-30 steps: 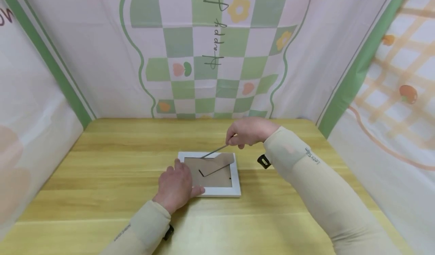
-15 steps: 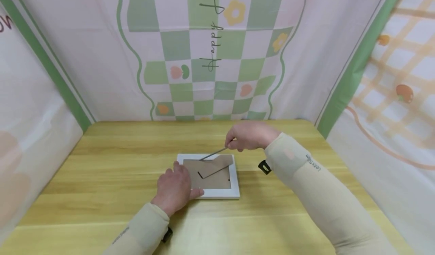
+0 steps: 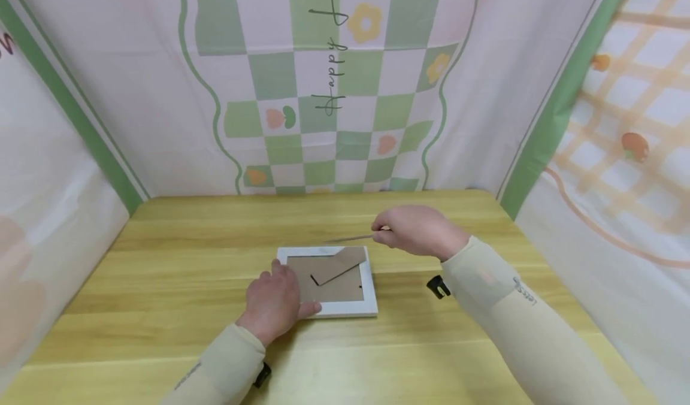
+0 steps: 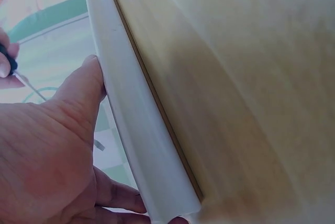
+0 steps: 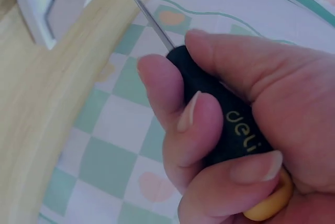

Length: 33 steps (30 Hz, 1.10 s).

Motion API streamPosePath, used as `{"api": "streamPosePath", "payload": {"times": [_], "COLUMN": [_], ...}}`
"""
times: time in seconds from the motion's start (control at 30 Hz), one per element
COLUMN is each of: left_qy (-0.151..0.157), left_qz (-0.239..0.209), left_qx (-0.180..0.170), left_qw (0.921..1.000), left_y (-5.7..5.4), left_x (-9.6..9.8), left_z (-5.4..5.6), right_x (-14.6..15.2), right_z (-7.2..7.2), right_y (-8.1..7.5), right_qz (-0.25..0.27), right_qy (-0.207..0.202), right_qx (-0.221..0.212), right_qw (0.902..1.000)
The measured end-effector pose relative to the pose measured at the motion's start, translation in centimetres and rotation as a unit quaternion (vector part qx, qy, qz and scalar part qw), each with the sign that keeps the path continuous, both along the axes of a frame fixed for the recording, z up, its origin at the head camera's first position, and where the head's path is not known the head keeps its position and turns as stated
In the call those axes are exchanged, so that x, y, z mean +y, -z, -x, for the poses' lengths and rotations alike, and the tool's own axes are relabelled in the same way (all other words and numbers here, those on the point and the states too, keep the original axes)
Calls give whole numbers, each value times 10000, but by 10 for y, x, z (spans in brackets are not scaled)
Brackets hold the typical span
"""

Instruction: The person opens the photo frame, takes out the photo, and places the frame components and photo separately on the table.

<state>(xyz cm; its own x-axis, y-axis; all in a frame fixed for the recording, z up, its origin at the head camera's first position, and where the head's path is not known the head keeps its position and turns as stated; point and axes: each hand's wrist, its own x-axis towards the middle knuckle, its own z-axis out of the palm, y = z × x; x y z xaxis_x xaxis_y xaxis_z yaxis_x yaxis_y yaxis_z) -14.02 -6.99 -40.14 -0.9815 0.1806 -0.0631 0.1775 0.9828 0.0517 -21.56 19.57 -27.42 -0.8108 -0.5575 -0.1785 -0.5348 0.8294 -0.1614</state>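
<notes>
A white photo frame [image 3: 369, 294] lies back up on the table, its brown backing board [image 3: 339, 290] showing. A brown stand flap [image 3: 349, 257] reaches over the far right rim. My left hand [image 3: 272, 300] holds the frame's left end, thumb on the near side; in the left wrist view that thumb [image 4: 78, 90] touches the white edge. With curled fingers, my right hand [image 3: 419, 231] grips a screwdriver, whose black and yellow handle [image 5: 209, 103] appears in the right wrist view. Its thin metal shaft [image 3: 353, 238] points left, beyond the frame's far rim, apparently clear of it.
The wooden table [image 3: 178, 273] extends around the frame. Behind it hangs a checked cloth [image 3: 318, 117], with more printed cloth [image 3: 604, 213] along the right and left sides. A black buckle [image 3: 438, 286] hangs from the right wrist.
My right hand has moved right and slightly nearer, taking the screwdriver tip off the backing's far edge; the shaft now lies flatter. My left hand stays on the frame. The head view has shifted slightly.
</notes>
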Motion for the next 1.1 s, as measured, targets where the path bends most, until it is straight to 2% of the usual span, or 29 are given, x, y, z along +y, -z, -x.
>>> {"api": "streamPosePath", "payload": {"times": [0.2, 0.33, 0.57, 0.83, 0.93, 1.1], "left_qy": [-38, -81, -115, -167, -4, -5], "left_qz": [-9, 91, 289, -18, -51, -163], "left_qx": [73, 167, 254, 96, 88, -112], "left_qw": [10000, 9998, 9992, 9998, 9999, 9998], "left_y": [-1, 0, -3, -7, -11, -21], "left_x": [2, 5, 11, 15, 14, 10], "left_z": [-4, -7, -11, -18, -21, -19], "right_x": [6, 9, 13, 15, 16, 18], "right_z": [-8, -13, -19, -23, -25, -26], "right_y": [14, 20, 29, 38, 39, 41], "right_qz": [151, 298, 569, 692, 728, 777], "right_qy": [480, 646, 735, 788, 789, 785], "right_qx": [113, 275, 575, 755, 746, 739], "right_qw": [9987, 9971, 9940, 9916, 9914, 9911]}}
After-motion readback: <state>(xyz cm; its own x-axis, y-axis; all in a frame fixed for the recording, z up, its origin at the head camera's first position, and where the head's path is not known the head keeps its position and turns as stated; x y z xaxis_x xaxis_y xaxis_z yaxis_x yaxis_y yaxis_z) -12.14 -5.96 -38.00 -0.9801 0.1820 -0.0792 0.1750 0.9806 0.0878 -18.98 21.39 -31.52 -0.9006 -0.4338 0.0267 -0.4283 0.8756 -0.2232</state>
